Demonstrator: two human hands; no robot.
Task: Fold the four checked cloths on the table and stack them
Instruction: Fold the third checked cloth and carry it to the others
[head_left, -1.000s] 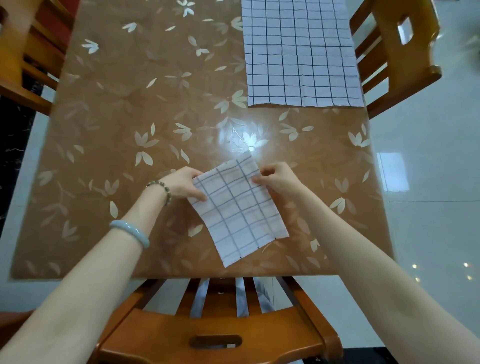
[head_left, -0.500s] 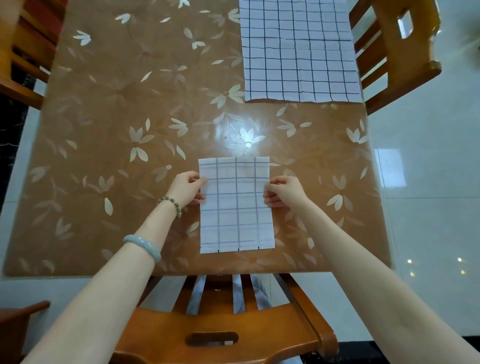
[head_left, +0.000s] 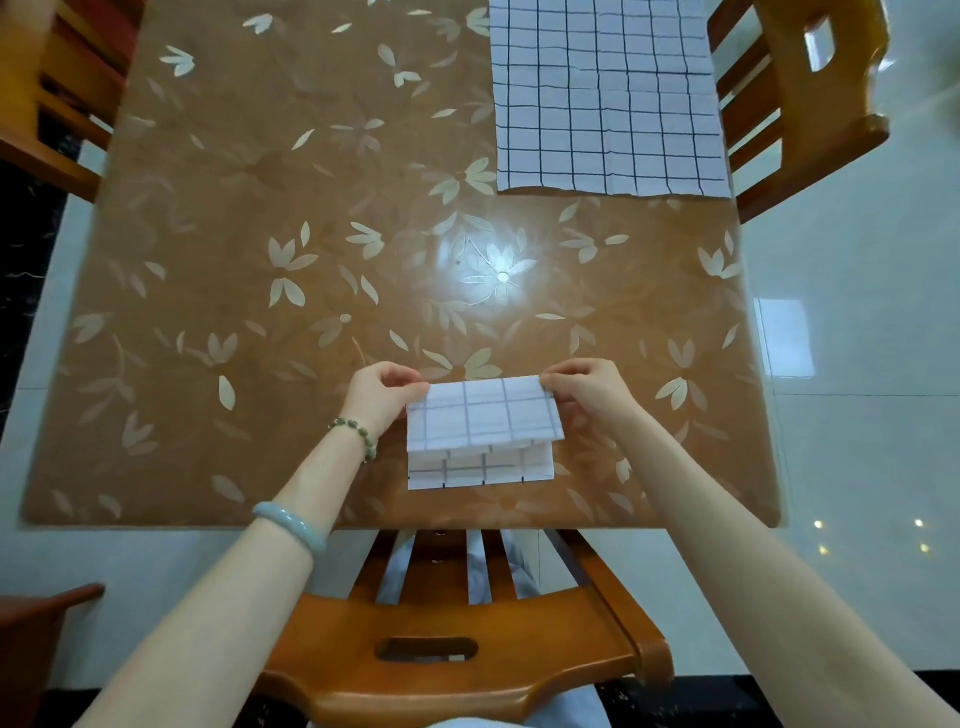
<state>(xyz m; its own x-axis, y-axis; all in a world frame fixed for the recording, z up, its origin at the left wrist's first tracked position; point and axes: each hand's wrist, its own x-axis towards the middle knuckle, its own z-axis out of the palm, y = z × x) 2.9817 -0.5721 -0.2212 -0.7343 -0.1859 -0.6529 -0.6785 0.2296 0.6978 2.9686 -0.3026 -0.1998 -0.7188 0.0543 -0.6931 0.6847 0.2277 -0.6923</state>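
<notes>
Head view. Your left hand (head_left: 382, 397) pinches the far left corner of the small checked cloth (head_left: 485, 415) at about 6 o'clock on the desk (head_left: 260, 234), close to its near edge. Your right hand (head_left: 592, 389) pinches the far right corner of the same cloth. Both grips are closed on the fabric between thumb and fingers. The cloth's far part is lifted and doubled over toward you; its free edge hangs above the lower layer, which lies flat on the desk with a strip of it showing nearer you. A larger checked cloth (head_left: 608, 98) lies spread flat at about 1 o'clock, well apart from your hands, its far part cut off by the top of the view. You cannot tell whether more cloths lie under it. A bead bracelet (head_left: 356, 434) and a pale bangle (head_left: 291, 525) sit on your left forearm.
</notes>
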